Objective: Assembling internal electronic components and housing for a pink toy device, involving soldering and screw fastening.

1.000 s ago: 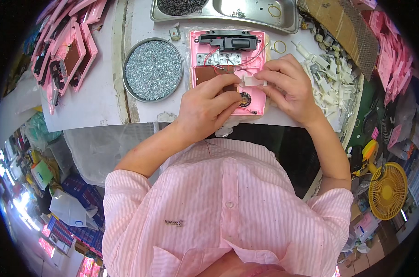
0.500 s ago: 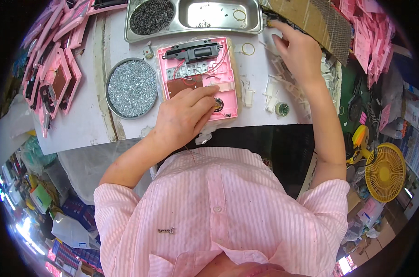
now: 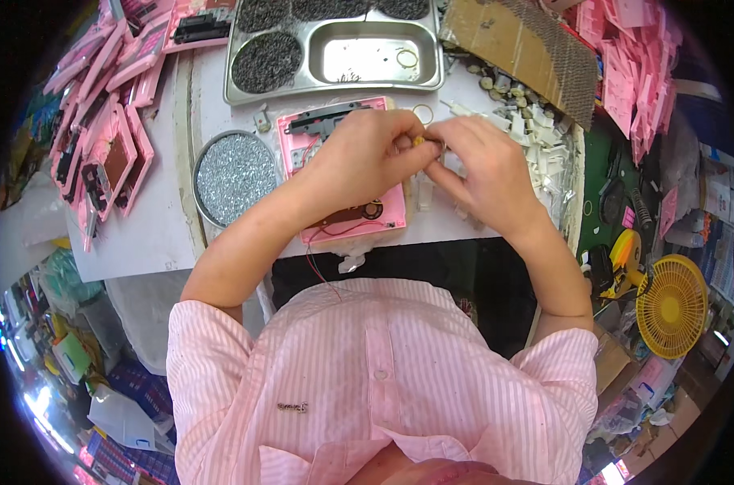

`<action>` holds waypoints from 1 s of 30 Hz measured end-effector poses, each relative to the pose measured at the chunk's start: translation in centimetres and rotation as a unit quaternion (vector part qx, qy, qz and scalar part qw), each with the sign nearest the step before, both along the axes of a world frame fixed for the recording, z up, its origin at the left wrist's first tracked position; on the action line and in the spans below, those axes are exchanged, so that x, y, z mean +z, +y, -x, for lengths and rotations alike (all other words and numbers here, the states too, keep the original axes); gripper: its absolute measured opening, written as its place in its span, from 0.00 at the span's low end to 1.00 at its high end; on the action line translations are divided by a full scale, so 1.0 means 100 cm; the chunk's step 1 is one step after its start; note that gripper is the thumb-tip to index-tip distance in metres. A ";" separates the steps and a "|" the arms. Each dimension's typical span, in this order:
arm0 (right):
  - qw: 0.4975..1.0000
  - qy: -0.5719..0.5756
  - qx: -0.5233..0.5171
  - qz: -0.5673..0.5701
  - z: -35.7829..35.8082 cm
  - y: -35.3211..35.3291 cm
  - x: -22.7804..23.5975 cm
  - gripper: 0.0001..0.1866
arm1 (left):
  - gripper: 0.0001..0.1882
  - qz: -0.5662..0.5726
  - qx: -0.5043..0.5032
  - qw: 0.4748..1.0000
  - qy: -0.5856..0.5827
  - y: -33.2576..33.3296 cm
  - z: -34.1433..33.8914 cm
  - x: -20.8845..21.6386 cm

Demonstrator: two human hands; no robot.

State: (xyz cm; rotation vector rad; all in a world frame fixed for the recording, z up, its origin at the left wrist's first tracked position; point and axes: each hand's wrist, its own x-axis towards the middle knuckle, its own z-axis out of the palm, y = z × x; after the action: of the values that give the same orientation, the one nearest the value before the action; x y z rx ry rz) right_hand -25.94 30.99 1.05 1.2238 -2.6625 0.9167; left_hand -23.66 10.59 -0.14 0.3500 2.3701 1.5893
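Observation:
My left hand (image 3: 363, 159) and my right hand (image 3: 487, 171) meet above the right side of a pink plastic casing (image 3: 318, 237). Their fingertips are closed together around a small part with a yellow bit (image 3: 418, 141) showing; the fingers hide most of it. The open casing lies under my left hand and wrist. Inside it are a black plastic mechanism (image 3: 318, 121), thin red wires and a round dark piece (image 3: 372, 209) near its front right corner. My left hand covers the casing's middle.
A steel compartment tray (image 3: 309, 95) with dark screws stands at the back. Left of the casing is a round dish of small silver screws (image 3: 236, 179). White plastic parts (image 3: 549, 158) are heaped at right, beside cardboard (image 3: 516, 56). Pink casings (image 3: 112, 162) pile up on the far left.
My right hand has come back from the far right parts to the middle. My left hand has lifted off the casing's front and moved up and right to meet it.

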 end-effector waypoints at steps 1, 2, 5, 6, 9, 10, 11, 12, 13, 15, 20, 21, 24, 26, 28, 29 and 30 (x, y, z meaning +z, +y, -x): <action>0.999 -0.047 -0.005 0.012 -0.004 0.007 0.002 0.14 | 0.12 -0.029 -0.022 0.998 -0.043 0.001 0.000 0.000; 0.995 -0.093 -0.009 0.024 -0.008 0.013 0.005 0.15 | 0.11 -0.058 -0.046 0.994 -0.076 0.003 -0.001 -0.002; 0.921 -0.364 -0.056 0.130 -0.016 0.039 0.009 0.16 | 0.09 -0.154 -0.106 0.962 -0.199 0.009 -0.001 -0.003; 0.876 -0.447 -0.075 0.163 -0.017 0.046 0.004 0.16 | 0.10 -0.163 -0.110 0.957 -0.212 0.012 0.002 0.000; 0.826 -0.464 -0.118 0.298 -0.027 0.055 -0.005 0.09 | 0.11 -0.202 -0.129 0.934 -0.265 0.024 0.014 0.004; 0.804 -0.463 -0.133 0.348 -0.031 0.058 -0.006 0.08 | 0.12 -0.201 -0.150 0.930 -0.270 0.029 0.020 0.007; 0.822 -0.419 -0.137 0.362 -0.034 0.063 -0.008 0.05 | 0.12 -0.201 -0.170 0.925 -0.274 0.033 0.028 0.014; 0.808 -0.413 -0.127 0.401 -0.033 0.068 -0.009 0.06 | 0.13 -0.200 -0.190 0.920 -0.278 0.036 0.038 0.021; 0.793 -0.404 -0.121 0.440 -0.033 0.076 -0.011 0.06 | 0.18 -0.177 -0.215 0.925 -0.257 0.041 0.055 0.026; 0.734 -0.426 -0.088 0.521 -0.025 0.086 -0.018 0.06 | 0.24 -0.124 -0.119 0.985 -0.017 0.044 0.114 0.006; 0.568 -0.571 -0.031 0.592 -0.017 0.084 -0.035 0.06 | 0.09 0.142 0.122 0.917 0.353 0.065 0.229 -0.032; 0.564 -0.572 -0.035 0.595 -0.019 0.086 -0.037 0.06 | 0.10 0.170 0.124 0.908 0.363 0.071 0.233 -0.031; 0.583 -0.567 -0.057 0.580 -0.025 0.096 -0.036 0.06 | 0.09 0.264 0.122 0.883 0.369 0.081 0.237 -0.030; 0.594 -0.565 -0.051 0.570 -0.027 0.102 -0.036 0.06 | 0.08 0.309 0.120 0.868 0.371 0.084 0.244 -0.036; 0.600 -0.561 -0.044 0.569 -0.028 0.104 -0.034 0.06 | 0.08 0.358 0.112 0.858 0.352 0.087 0.250 -0.040; 0.602 -0.559 -0.041 0.569 -0.029 0.104 -0.033 0.06 | 0.08 0.382 0.107 0.852 0.342 0.089 0.252 -0.042; 0.608 -0.553 -0.053 0.567 -0.029 0.105 -0.033 0.07 | 0.08 0.392 0.097 0.841 0.361 0.088 0.254 -0.044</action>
State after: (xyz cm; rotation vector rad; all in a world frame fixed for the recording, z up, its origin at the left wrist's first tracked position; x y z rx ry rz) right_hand -23.03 41.44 -2.24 0.0404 -1.4590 3.2644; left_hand -49.11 19.41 -4.54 0.6043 3.4477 0.3933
